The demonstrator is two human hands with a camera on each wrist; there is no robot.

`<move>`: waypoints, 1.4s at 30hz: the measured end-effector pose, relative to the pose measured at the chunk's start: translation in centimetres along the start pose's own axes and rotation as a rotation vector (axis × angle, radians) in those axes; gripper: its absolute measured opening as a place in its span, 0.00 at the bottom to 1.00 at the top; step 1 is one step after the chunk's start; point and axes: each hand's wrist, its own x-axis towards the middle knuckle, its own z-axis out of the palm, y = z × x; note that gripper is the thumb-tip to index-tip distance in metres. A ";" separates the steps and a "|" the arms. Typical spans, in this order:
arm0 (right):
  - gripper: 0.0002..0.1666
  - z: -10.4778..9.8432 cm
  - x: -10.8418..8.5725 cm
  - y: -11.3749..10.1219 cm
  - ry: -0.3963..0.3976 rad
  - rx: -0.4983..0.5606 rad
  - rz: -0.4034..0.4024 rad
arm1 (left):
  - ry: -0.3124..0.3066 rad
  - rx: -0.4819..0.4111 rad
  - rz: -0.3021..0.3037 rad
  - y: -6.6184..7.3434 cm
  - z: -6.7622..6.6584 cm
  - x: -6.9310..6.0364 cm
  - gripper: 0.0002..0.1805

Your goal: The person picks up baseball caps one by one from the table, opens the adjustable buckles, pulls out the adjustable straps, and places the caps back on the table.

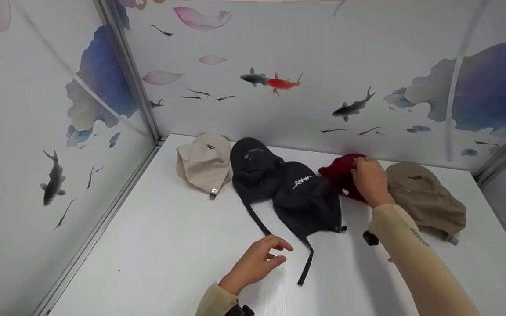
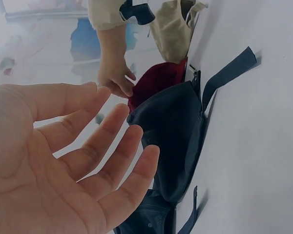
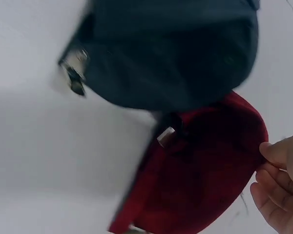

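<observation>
A dark red cap (image 1: pixel 340 170) lies near the back of the white table, partly hidden behind my right hand (image 1: pixel 370 179). In the right wrist view, that hand's thumb and fingers pinch the edge of the red cap (image 3: pixel 205 165). My left hand (image 1: pixel 257 261) hovers above the table in front of two black caps, fingers loosely bent and holding nothing. One black cap (image 1: pixel 308 197) with white lettering sits beside the red one, its strap trailing forward. The other black cap (image 1: pixel 255 169) is to its left.
A cream cap (image 1: pixel 204 162) lies at the back left and a khaki cap (image 1: pixel 424 197) at the right. White panels with painted fish (image 1: pixel 281 82) stand behind and beside the table (image 1: pixel 156 263). A metal frame post (image 1: pixel 132 70) marks the left corner.
</observation>
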 end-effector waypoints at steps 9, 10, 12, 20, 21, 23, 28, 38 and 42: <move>0.08 -5.4 1.3 -0.2 0.147 0.065 0.010 | 0.001 0.009 0.003 0.1 0.2 0.0 0.12; 0.09 -6.1 1.3 -0.6 0.155 0.082 0.002 | 0.003 0.011 0.007 0.1 0.2 0.0 0.12; 0.09 -7.3 1.2 -1.5 0.167 0.116 -0.015 | 0.005 0.013 0.014 0.3 0.3 0.1 0.12; 0.11 -11.1 -0.2 -4.3 0.164 0.177 -0.057 | 0.003 0.007 0.042 1.0 0.4 0.7 0.12; 0.11 -11.4 -0.5 -4.5 0.163 0.176 -0.062 | 0.004 0.008 0.047 1.1 0.4 0.7 0.12; 0.11 -11.9 -1.1 -4.8 0.166 0.177 -0.083 | 0.008 0.017 0.058 1.3 0.3 0.8 0.12; 0.09 -13.2 -2.8 -6.3 0.149 0.181 -0.135 | 0.082 0.091 0.158 2.7 0.2 1.0 0.15; 0.07 -15.5 -6.1 -10.9 0.016 0.181 -0.194 | 0.442 0.432 0.487 8.5 0.0 2.1 0.20; 0.07 -15.8 -7.2 -12.3 -0.021 0.160 -0.219 | 0.506 0.589 0.559 10.5 -0.4 2.8 0.16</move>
